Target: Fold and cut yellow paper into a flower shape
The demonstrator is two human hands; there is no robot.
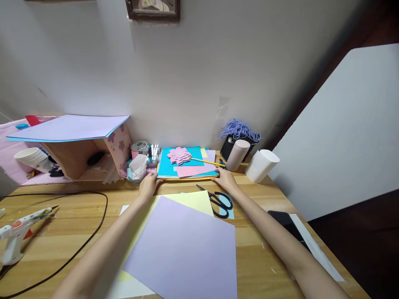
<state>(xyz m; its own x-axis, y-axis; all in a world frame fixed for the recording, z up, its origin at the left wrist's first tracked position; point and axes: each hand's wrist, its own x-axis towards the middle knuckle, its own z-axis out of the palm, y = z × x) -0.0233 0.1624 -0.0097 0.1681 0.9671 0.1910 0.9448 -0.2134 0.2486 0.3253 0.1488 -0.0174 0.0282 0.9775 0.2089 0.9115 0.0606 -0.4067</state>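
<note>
At the back of the table lies a stack of coloured paper (165, 167), blue on top. On it rest a pink layered paper flower (179, 155), a pink paper strip (191, 170) and a yellow pencil (207, 161). My left hand (149, 186) grips the stack's front left corner. At its front right corner, my right hand (225, 179) has its fingers closed on the edge. Between my forearms a lilac sheet (187, 249) overlaps a pale yellow sheet (195, 203). Black-handled scissors (220, 203) lie beside the sheets, partly on a light blue paper piece (231, 212).
A glue gun (15, 236) and its black cable (104, 211) occupy the left side. Behind stand a box (116, 145) topped with a lilac sheet (71, 126) and several markers (153, 153). Paper rolls (238, 155), purple yarn (238, 129) and a phone (286, 224) are right.
</note>
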